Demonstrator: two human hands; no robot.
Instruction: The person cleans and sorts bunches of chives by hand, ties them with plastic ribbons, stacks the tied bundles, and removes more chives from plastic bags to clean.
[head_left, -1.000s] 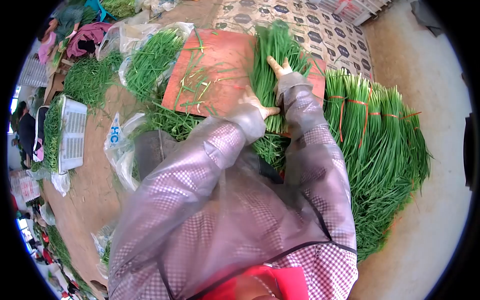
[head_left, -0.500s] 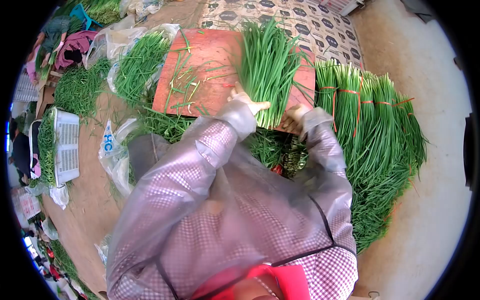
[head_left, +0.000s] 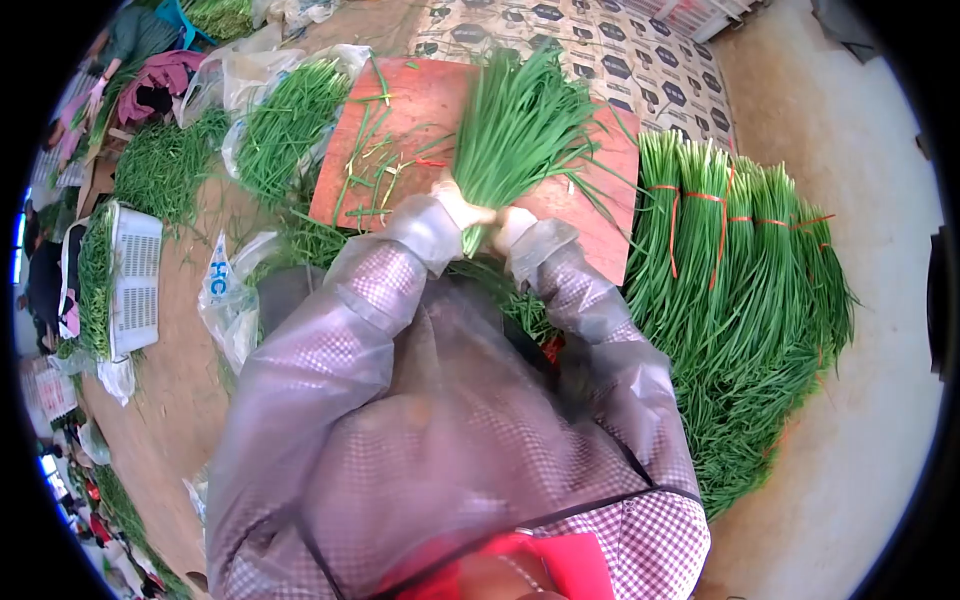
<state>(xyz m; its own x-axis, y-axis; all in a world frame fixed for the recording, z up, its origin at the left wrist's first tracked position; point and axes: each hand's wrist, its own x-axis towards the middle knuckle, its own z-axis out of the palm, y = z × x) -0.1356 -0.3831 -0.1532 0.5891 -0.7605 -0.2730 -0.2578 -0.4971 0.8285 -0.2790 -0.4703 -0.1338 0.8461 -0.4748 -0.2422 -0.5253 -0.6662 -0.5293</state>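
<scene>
A loose bunch of long green stalks (head_left: 520, 125) fans out over the red board (head_left: 420, 110), its pale ends toward my body. My left hand (head_left: 462, 205) is closed round the lower part of the bunch from the left. Close against its right side, my right hand (head_left: 512, 226) is closed on the same pale ends, its fingers partly hidden. Short cut scraps (head_left: 375, 165) and a red band (head_left: 430, 163) lie on the board left of the bunch.
Bundles tied with red bands (head_left: 710, 220) are piled right of the board. At the left are a white basket (head_left: 135, 280) of greens, plastic bags (head_left: 228, 300) and loose stalks (head_left: 290, 120). Another person's arm and pink cloth (head_left: 160, 80) show at the upper left.
Both hands have moved left and closer together. My right hand has come from beside the bunch onto its ends. The bunch is gathered narrower at the bottom and leans right at the top.
</scene>
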